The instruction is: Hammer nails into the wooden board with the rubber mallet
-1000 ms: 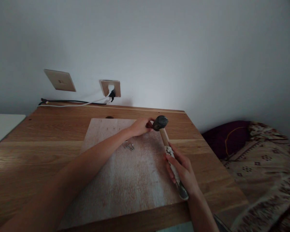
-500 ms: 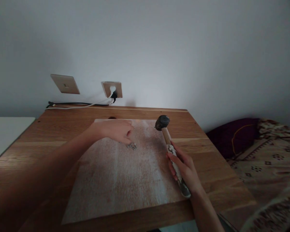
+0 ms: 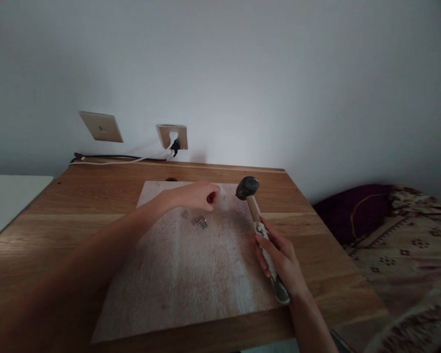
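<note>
My right hand (image 3: 279,252) is wrapped round the handle of a mallet (image 3: 255,208). The mallet has a dark, rounded head and a wooden shaft, its grip worn white with a dark butt end. It is held tilted over the right side of a thin, pale board (image 3: 191,284). Over the board's far part, my left hand (image 3: 198,194) has its fingers curled together in a pinch; whatever is between them is too small or hidden. Just below that hand, a few small metal nails (image 3: 202,223) lie on the board.
The board rests on a wooden table (image 3: 323,255) against a white wall. A socket (image 3: 172,137) with plugs and a switch plate (image 3: 101,126) are on the wall, with cables (image 3: 121,159) along the table's back edge. Patterned fabric (image 3: 400,250) lies at the right.
My left hand has moved right, away from the nails and towards the mallet head, with its fingers curled. My right hand and the mallet have stayed nearly still.
</note>
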Motion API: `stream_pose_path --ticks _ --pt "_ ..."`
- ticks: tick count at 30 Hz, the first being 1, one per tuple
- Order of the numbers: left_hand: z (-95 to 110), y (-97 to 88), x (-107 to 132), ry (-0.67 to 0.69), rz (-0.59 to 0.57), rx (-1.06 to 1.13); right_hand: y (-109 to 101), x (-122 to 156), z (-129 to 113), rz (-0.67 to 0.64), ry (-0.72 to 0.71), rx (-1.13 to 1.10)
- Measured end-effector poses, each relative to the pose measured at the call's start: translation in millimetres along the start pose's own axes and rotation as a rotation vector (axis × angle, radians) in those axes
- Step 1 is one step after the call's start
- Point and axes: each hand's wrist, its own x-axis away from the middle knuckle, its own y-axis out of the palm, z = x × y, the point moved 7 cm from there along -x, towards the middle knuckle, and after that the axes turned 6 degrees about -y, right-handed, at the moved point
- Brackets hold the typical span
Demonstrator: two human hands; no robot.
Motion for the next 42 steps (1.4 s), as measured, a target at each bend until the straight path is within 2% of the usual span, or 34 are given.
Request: stream_pose_path --ticks 6,11,21,28,33,42 --pt "-5.1 2.8 -32.3 0.072 0.206 0.136 0.1 0.5 0.5 0.006 0.015 0.015" --pt "-9.7 6.6 -37.9 0.069 0.286 0.132 1.3 2.0 -0.5 0.008 0.008 0.004" --pt "-17.0 21.3 -33.3 0.091 0.267 0.226 3.6 2.0 2.8 -0.015 0.047 0.028" --pt "-17.4 26.3 -35.9 0.057 0.271 0.277 4.1 1.9 -4.3 -0.003 0.000 0.013" --pt "-21.4 26.4 -35.7 0.018 0.307 0.317 15.6 -1.3 -15.2 -0.022 -0.038 -0.010" --pt "-24.2 26.0 -38.8 -0.028 0.307 0.313 28.0 3.6 -4.1 -0.093 -0.005 0.074"
